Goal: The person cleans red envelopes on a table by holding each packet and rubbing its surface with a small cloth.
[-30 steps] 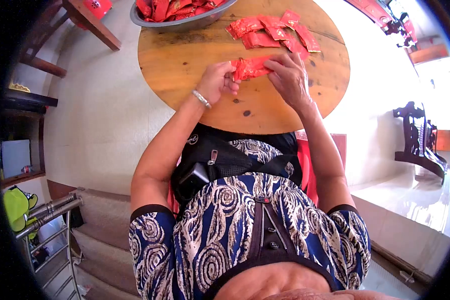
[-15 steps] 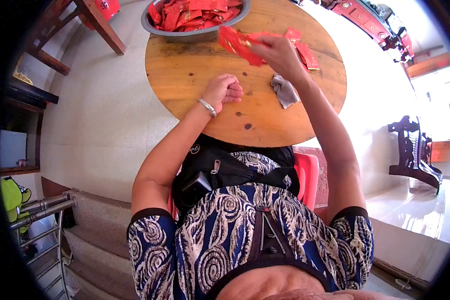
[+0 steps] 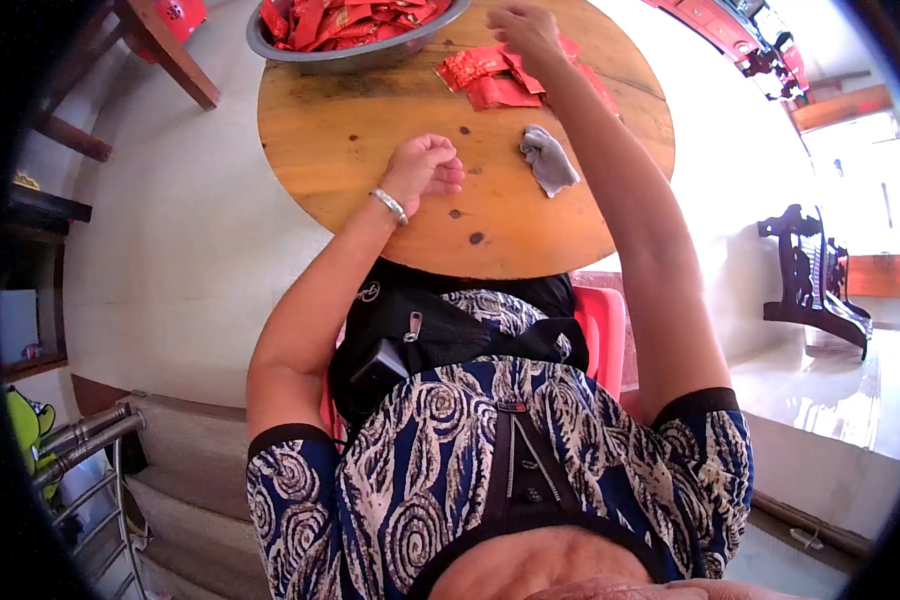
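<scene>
My left hand, with a silver bracelet at the wrist, rests on the round wooden table. Its fingers are curled in loosely, and nothing shows in them. Toward the far side, my right hand is over the table, its fingers loosely bent and apart, with no packet visible in them. Just below it lie several red packets, spread in an overlapping pile and partly hidden by the hand and forearm. A grey metal bowl full of similar red packets stands at the far left of the table.
A crumpled grey cloth lies beside my right forearm. A black bag is on my lap, against the near table edge. Steps with a metal railing are at lower left. A dark wooden stand is at right.
My right hand has let go of the red packets, which now lie on the table, and has moved farther away. My left hand keeps its place on the table. The whole view has shifted slightly.
</scene>
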`<state>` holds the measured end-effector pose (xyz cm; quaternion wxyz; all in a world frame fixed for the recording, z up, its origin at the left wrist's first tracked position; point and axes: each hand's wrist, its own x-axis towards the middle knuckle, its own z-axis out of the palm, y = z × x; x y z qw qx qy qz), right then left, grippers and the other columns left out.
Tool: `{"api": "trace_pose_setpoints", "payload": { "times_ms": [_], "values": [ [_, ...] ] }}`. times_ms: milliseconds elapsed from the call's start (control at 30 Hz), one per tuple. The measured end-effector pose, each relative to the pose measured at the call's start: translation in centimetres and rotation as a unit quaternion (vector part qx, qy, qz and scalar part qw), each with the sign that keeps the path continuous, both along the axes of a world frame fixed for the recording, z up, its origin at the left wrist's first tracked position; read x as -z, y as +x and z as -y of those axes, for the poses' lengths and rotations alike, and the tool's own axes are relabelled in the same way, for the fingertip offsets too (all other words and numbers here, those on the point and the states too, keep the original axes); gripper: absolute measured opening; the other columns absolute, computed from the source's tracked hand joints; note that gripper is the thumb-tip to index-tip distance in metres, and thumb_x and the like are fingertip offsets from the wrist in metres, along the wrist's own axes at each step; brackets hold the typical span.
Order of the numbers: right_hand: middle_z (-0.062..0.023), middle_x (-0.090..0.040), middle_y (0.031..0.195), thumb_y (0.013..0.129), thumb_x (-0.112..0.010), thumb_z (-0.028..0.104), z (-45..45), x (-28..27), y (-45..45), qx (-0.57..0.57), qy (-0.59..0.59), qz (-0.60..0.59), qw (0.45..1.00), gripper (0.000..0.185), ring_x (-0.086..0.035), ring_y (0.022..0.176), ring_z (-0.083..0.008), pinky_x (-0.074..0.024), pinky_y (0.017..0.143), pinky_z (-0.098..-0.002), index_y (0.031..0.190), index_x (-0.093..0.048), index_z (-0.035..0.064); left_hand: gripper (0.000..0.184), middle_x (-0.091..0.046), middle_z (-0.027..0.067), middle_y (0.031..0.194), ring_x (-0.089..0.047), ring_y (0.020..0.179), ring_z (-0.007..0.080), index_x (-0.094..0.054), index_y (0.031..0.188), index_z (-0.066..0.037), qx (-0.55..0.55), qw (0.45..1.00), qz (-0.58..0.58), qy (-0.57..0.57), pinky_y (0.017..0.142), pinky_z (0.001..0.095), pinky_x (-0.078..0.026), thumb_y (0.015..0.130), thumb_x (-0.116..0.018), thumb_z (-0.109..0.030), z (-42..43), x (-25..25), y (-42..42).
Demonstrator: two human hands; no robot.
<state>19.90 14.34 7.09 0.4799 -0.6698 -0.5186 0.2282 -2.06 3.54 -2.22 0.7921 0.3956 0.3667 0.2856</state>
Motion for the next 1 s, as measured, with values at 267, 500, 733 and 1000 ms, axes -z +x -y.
{"api": "trace_pose_setpoints", "payload": {
  "times_ms": [267,500,733,1000],
  "values": [
    [-0.0098,-0.069,0.087,0.074,-0.072,0.033,2.6,4.8,4.4,-0.049,-0.003,0.252,0.967,0.037,-0.066,0.082,-0.0238,-0.0522,0.075,-0.0358,0.099,-0.07,0.0057,0.01,-0.064,0.0047,0.085,-0.065,0.072,0.0143,-0.057,0.096,-0.009,0.01,1.0,-0.022,0.013,0.062,0.0297,-0.058,0.091,-0.061,-0.016,0.0,-0.1,0.1],
    [-0.0117,-0.054,0.123,0.069,-0.077,0.042,1.0,4.9,-1.0,-0.139,0.023,0.456,0.879,0.068,-0.048,0.117,-0.0377,-0.0469,0.094,-0.0452,0.128,-0.054,0.0167,0.011,-0.063,0.0061,0.084,-0.064,0.071,0.0155,-0.057,0.098,-0.007,-0.007,0.999,-0.026,0.026,0.06,0.0301,-0.058,0.091,-0.06,-0.015,0.3,-0.4,0.1],
    [-0.0111,-0.057,0.12,0.071,-0.072,0.037,-0.2,4.7,-1.9,-0.254,0.028,0.532,0.807,0.056,-0.053,0.11,-0.0323,-0.0446,0.097,-0.0429,0.121,-0.059,0.0147,0.013,-0.062,0.0074,0.087,-0.065,0.074,0.0187,-0.056,0.102,-0.007,-0.029,0.999,-0.021,0.036,0.063,0.0331,-0.059,0.093,-0.057,-0.017,0.2,0.2,0.1],
    [-0.0097,-0.059,0.103,0.076,-0.069,0.032,3.7,4.8,-4.0,-0.28,0.137,0.517,0.797,0.043,-0.057,0.103,-0.0308,-0.0471,0.088,-0.043,0.113,-0.062,0.0115,0.017,-0.061,0.009,0.091,-0.065,0.083,0.0218,-0.052,0.105,-0.006,-0.229,0.97,0.076,-0.015,0.067,0.0369,-0.059,0.094,-0.053,-0.018,-0.8,0.3,-0.3]
  ]
}}
